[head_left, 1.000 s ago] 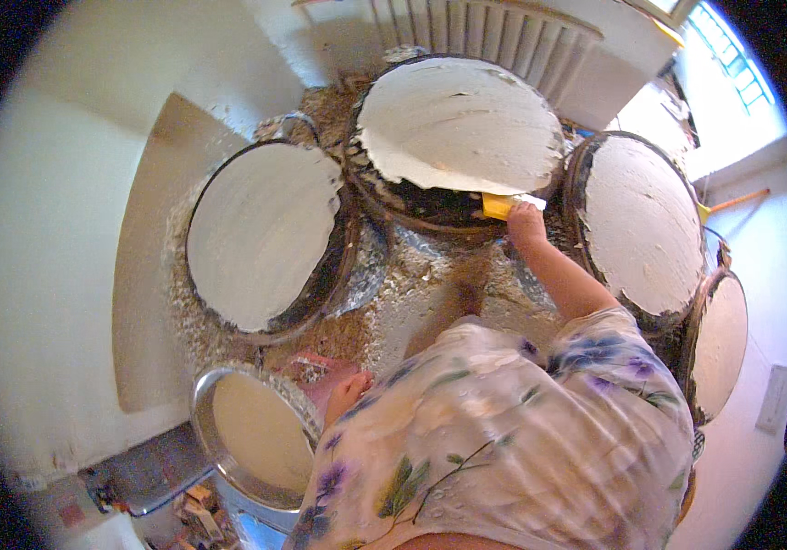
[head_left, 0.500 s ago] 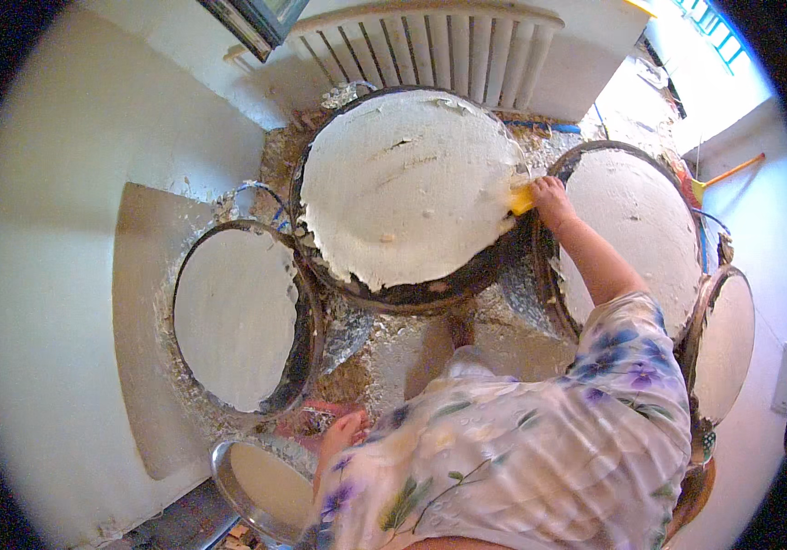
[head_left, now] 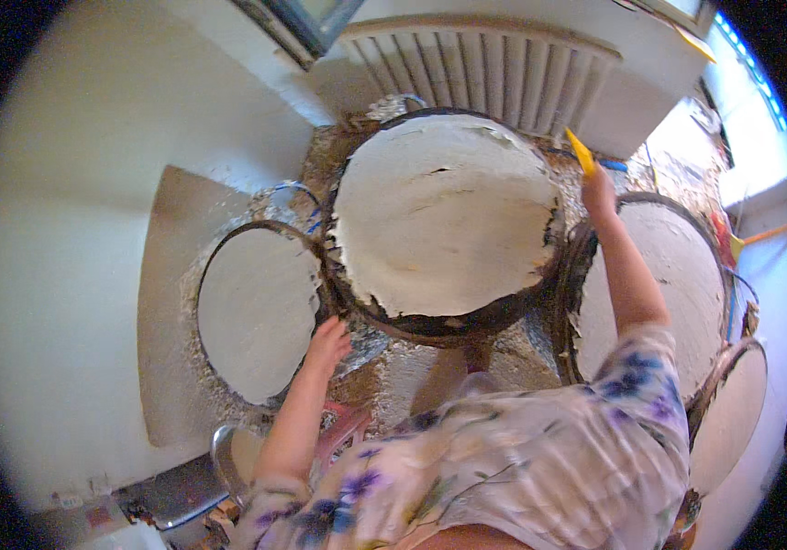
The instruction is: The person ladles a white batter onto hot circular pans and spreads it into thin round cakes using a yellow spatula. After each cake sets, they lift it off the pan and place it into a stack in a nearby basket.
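My right hand (head_left: 598, 191) grips a yellow scraper (head_left: 580, 151), raised near the upper right edge of the large middle round griddle (head_left: 444, 211), which has a rough-edged white layer spread over it and dark rim showing. My left hand (head_left: 327, 339), fingers apart and empty, is beside the inner edge of the smaller left griddle (head_left: 256, 312), also coated white; whether it touches the rim I cannot tell. A right griddle (head_left: 650, 275), coated the same way, lies beneath my right forearm, with another round griddle (head_left: 728, 422) at the far right.
A white radiator (head_left: 476, 69) runs along the back wall below a window frame (head_left: 311, 37). An orange-handled broom (head_left: 770, 231) leans at the right. A metal bowl (head_left: 219, 458) is partly hidden at lower left, near a pink plastic object (head_left: 343, 426). Blue hoses and crusty residue surround the griddles.
My right hand with the scraper has lifted from the middle griddle's edge toward the upper right. My left hand has moved up from near the pink object to the left griddle. The view has shifted.
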Demonstrator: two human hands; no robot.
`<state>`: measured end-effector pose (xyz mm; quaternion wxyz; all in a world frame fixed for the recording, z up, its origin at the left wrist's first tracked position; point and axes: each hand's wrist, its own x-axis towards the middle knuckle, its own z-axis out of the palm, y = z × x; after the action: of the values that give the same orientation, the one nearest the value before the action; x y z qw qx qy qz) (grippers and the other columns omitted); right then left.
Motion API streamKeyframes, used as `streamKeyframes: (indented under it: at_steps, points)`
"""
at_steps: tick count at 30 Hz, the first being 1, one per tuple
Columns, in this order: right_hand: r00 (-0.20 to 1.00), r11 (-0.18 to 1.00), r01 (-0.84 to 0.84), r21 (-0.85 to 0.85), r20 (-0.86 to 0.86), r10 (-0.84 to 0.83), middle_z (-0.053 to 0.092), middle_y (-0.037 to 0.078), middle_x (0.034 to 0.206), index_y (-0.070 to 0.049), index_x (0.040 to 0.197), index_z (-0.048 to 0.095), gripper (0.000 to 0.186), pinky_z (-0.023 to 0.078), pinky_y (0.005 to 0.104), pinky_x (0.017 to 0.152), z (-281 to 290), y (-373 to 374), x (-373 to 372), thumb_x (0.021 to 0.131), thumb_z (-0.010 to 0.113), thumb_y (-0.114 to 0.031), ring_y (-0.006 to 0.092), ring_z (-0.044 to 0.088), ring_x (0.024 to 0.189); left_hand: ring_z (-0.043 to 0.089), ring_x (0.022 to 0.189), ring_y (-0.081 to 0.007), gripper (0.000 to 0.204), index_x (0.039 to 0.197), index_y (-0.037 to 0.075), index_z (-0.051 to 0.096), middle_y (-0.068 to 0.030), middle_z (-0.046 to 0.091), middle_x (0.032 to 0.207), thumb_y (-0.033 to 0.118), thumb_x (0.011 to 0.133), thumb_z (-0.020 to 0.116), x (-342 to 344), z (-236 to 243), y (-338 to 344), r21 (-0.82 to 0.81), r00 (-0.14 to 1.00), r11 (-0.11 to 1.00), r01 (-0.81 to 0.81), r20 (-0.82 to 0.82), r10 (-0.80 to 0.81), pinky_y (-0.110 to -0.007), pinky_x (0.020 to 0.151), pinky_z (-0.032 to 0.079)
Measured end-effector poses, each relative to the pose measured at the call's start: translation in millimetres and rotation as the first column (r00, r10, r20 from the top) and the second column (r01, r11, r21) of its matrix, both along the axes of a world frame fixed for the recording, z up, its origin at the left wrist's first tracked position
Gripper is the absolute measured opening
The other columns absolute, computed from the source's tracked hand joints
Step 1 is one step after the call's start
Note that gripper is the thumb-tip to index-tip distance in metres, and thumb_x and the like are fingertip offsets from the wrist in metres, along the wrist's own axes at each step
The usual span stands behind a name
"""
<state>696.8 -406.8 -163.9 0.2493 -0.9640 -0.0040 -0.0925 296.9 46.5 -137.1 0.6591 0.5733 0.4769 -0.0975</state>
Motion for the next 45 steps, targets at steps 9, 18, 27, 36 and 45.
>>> streamKeyframes:
  at_steps: [9,18,27,36,45]
  points:
    - [0.974,0.819,-0.214,0.532,0.052,0.220,0.060,0.009,0.092,-0.001,0.097,0.056,0.018,0.042,0.0290,0.075,21.6,-2.7,-210.8,0.082,0.054,-0.010,0.0182,0.056,0.087,0.052,0.075,-0.0147,0.020,0.088,0.010,0.053,-0.0016,0.055,0.085,0.025,0.078,0.061,108.3,-60.3,5.8,-0.048,0.980,0.979,-0.196,-0.055,0.193,-0.030,0.065,0.042]
    - [0.797,0.788,-0.023,0.616,-0.464,0.386,0.059,0.017,0.096,-0.004,0.103,0.055,0.030,0.045,0.0321,0.077,7.5,6.1,-365.5,0.073,0.055,0.002,0.0257,0.058,0.089,0.050,0.092,-0.0228,0.055,0.128,0.004,0.032,-0.0118,0.045,0.119,0.025,0.082,0.053,140.3,-18.5,-40.7,0.306,0.987,0.950,0.064,0.123,-0.106,-0.037,0.072,0.045]
    - [0.796,0.844,-0.280,0.457,-0.381,0.471,0.059,0.017,0.090,-0.008,0.099,0.057,0.028,0.048,0.0384,0.068,-18.5,-3.0,-403.5,0.071,0.057,-0.009,0.0342,0.058,0.080,0.057,0.079,-0.0150,0.025,0.108,0.003,0.048,-0.0062,0.056,0.097,0.013,0.086,0.043,198.0,87.0,-109.4,0.357,0.835,0.932,0.069,0.490,-0.250,-0.028,0.063,0.048]
    - [0.732,0.882,-0.235,0.410,-0.522,0.437,0.059,0.018,0.084,-0.009,0.095,0.057,0.021,0.046,0.0438,0.067,-20.8,-1.0,-410.4,0.074,0.053,-0.014,0.0359,0.057,0.077,0.054,0.082,-0.0150,0.029,0.110,0.003,0.048,-0.0059,0.055,0.097,0.015,0.083,0.049,220.4,245.2,-145.4,0.410,0.644,0.901,0.142,0.653,-0.399,-0.029,0.068,0.046]
    - [0.872,0.904,-0.031,0.427,-0.431,0.233,0.059,0.019,0.078,-0.009,0.083,0.056,0.013,0.045,0.0428,0.065,-45.8,-28.6,-479.2,0.074,0.051,-0.016,0.0375,0.056,0.076,0.057,0.077,-0.0122,0.035,0.113,0.005,0.048,-0.0043,0.058,0.094,0.018,0.081,0.050,135.3,397.3,-178.4,0.719,0.481,0.574,0.392,0.372,-0.794,-0.028,0.063,0.049]
